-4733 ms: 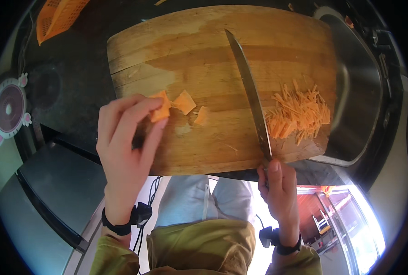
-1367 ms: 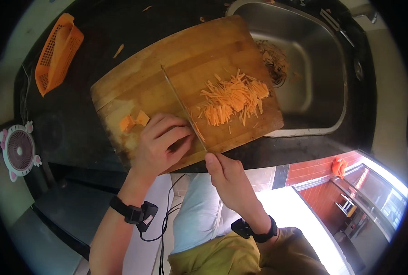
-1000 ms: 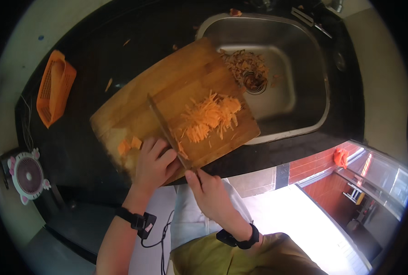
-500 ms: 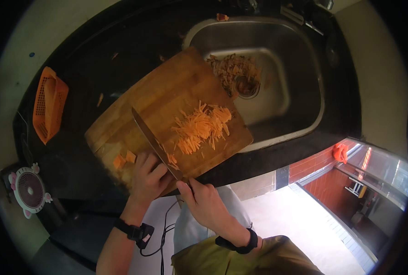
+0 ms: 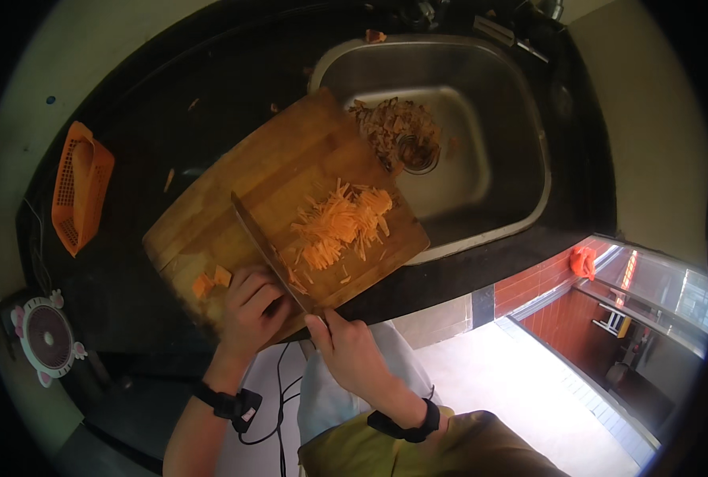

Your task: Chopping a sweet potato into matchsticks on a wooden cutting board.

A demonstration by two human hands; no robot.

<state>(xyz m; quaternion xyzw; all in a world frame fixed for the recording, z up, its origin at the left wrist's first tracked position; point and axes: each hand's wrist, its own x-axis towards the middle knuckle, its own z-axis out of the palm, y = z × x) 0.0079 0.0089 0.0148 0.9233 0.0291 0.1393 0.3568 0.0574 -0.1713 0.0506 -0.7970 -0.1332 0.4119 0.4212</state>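
My right hand (image 5: pixel 350 354) is closed around the handle of a kitchen knife (image 5: pixel 259 242), whose blade slants across a wooden cutting board (image 5: pixel 282 147) toward the far left. Curled fingers of my left hand (image 5: pixel 251 310) press down on the board against the blade's left side; whatever lies beneath them is hidden. Thin orange slivers (image 5: pixel 296 278) lie along the blade's right side. Farther right is a loose heap of orange vegetable strips (image 5: pixel 342 225). Two or so orange vegetable chunks (image 5: pixel 211 281) rest left of my left hand.
Beyond the board's right edge is a steel sink (image 5: pixel 521 203) with brownish peelings (image 5: pixel 394 127) around its drain. An orange plastic basket (image 5: pixel 92 199) holding a long orange piece stands on the dark counter (image 5: pixel 155 111) at left. A small fan (image 5: pixel 48 337) sits nearer, at the left.
The whole view has shifted slightly. Both hands and the knife keep nearly the same place on the board, and the strips look much the same.
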